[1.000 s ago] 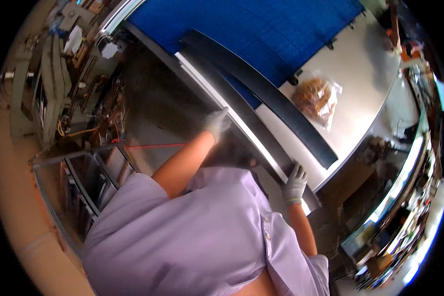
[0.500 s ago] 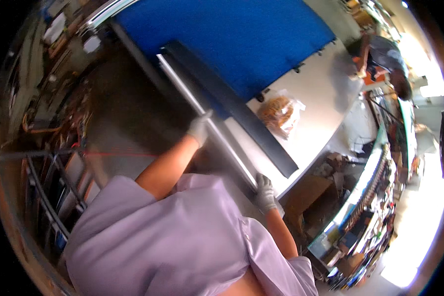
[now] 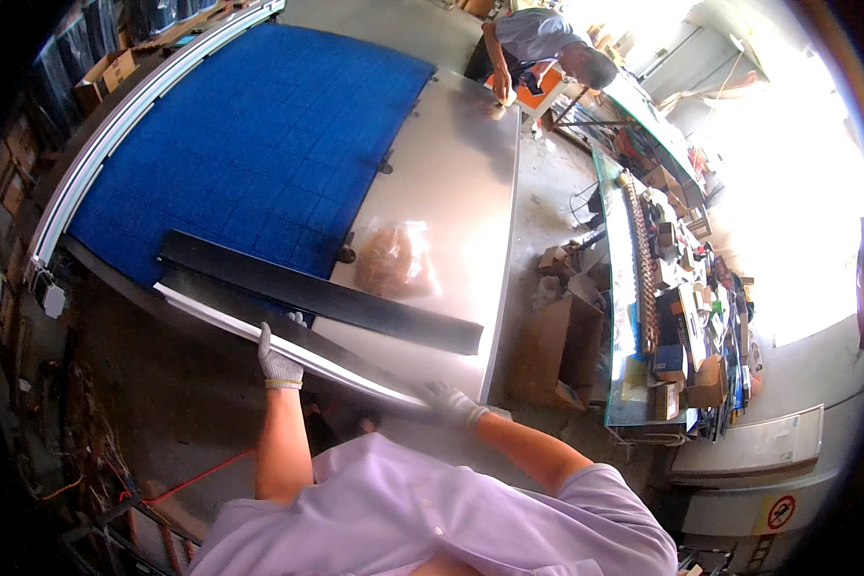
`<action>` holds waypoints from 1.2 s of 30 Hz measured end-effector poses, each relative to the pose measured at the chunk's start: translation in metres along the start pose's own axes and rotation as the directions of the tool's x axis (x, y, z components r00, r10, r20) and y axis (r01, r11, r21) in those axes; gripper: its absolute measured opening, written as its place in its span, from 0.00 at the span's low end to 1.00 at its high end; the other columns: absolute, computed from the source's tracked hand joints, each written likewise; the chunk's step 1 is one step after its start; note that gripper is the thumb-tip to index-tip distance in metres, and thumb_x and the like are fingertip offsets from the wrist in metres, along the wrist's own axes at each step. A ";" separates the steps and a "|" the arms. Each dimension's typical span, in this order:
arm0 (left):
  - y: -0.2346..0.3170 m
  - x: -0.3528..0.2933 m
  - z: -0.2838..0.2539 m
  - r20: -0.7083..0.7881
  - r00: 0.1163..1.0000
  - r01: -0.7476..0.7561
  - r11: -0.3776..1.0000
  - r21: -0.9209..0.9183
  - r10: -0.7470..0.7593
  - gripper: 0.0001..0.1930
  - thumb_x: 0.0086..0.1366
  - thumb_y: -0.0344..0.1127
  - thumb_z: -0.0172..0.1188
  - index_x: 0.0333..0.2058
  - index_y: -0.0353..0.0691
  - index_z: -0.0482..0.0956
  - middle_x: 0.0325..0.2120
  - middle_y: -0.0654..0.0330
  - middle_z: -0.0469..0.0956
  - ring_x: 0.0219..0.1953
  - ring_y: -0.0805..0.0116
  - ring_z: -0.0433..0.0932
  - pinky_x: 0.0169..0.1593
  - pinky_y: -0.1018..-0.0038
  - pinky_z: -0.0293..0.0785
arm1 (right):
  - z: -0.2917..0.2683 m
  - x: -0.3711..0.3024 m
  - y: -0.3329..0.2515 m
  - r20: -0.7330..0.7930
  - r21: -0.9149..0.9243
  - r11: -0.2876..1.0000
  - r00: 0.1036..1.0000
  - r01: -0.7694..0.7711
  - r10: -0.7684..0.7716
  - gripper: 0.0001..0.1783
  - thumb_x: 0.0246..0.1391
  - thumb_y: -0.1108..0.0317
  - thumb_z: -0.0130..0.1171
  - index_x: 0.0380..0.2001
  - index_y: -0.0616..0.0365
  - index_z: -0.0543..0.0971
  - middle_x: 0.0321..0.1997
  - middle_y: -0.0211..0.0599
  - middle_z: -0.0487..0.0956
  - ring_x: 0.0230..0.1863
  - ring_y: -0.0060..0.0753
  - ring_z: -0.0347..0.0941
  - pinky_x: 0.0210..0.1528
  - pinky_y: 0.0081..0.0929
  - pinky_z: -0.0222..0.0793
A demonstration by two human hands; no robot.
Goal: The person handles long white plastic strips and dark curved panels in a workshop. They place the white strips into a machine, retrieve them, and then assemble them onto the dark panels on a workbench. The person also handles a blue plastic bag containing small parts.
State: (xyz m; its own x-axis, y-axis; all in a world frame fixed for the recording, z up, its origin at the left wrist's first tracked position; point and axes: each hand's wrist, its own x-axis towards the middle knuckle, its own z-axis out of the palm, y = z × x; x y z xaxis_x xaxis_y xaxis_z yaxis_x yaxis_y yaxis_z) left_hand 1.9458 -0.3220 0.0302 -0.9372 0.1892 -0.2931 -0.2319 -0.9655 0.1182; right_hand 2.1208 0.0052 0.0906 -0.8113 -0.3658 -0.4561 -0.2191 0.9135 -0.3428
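A long metal strip [image 3: 216, 317], its near edge bright and its upper face dark, lies slantwise along the near edge of a work table [image 3: 466, 202]. My left hand [image 3: 280, 365], in a pale knitted glove, is wrapped around it near the middle. At its right end my gloved right hand [image 3: 454, 404] grips it; part of those fingers is blurred. Just beyond lies a second, dark flat strip [image 3: 331, 299], running nearly parallel across a blue mat [image 3: 259, 144] and the bare metal tabletop. A clear plastic bag [image 3: 396, 257] with brownish contents sits behind this strip.
A white-edged rail [image 3: 154, 115] borders the mat's left side. At the table's far end another person [image 3: 538, 48] bends over, a hand on the tabletop. To the right stand an open cardboard box [image 3: 557, 346] and a glass-topped bench [image 3: 621, 317] crowded with boxes and parts.
The view has swung right, showing more of the bench. The held strip has turned to a flatter slant and its dark upper face shows. Both hands still hold it.
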 end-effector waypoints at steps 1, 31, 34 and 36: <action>0.004 -0.003 0.007 0.037 0.999 -0.004 1.000 -0.014 0.005 0.25 0.66 0.48 0.52 0.50 0.29 0.69 0.46 0.47 0.75 0.51 0.53 0.72 0.60 0.61 0.64 | 0.005 0.002 -0.001 -0.012 -0.001 1.000 1.000 -0.014 0.014 0.41 0.45 0.66 0.58 0.64 0.54 0.56 0.60 0.52 0.64 0.60 0.56 0.62 0.60 0.43 0.61; -0.097 -0.190 0.521 0.927 0.373 -0.691 0.659 0.297 -0.027 0.18 0.55 0.28 0.62 0.44 0.25 0.74 0.38 0.49 0.78 0.39 0.65 0.80 0.43 0.75 0.79 | -0.126 0.034 -0.091 -0.894 0.369 0.817 0.410 0.443 0.181 0.54 0.32 0.63 0.73 0.61 0.66 0.55 0.58 0.60 0.64 0.59 0.59 0.63 0.62 0.42 0.59; -0.089 -0.170 0.496 0.860 0.510 -0.720 0.551 0.421 0.011 0.19 0.55 0.23 0.61 0.47 0.26 0.72 0.39 0.48 0.77 0.39 0.66 0.79 0.45 0.73 0.78 | -0.114 0.028 -0.095 -0.877 0.407 0.795 0.437 0.451 0.201 0.54 0.31 0.64 0.73 0.61 0.66 0.55 0.58 0.60 0.64 0.59 0.59 0.62 0.63 0.42 0.59; -0.117 -0.178 0.497 0.898 0.437 -0.689 0.625 0.367 -0.045 0.26 0.56 0.19 0.59 0.54 0.30 0.66 0.44 0.47 0.75 0.42 0.64 0.79 0.45 0.74 0.79 | -0.097 0.035 -0.083 -0.871 0.402 0.808 0.452 0.431 0.192 0.55 0.31 0.64 0.73 0.62 0.66 0.54 0.60 0.61 0.63 0.61 0.59 0.61 0.64 0.42 0.58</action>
State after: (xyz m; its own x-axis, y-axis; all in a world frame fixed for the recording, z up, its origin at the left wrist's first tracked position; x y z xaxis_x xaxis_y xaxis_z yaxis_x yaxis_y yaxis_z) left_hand 2.0099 -0.1534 0.5401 -0.6334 0.2869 0.7187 0.4055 -0.6680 0.6240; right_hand 2.0580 -0.0660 0.1825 -0.8811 0.1654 0.4430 -0.3085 0.5091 -0.8035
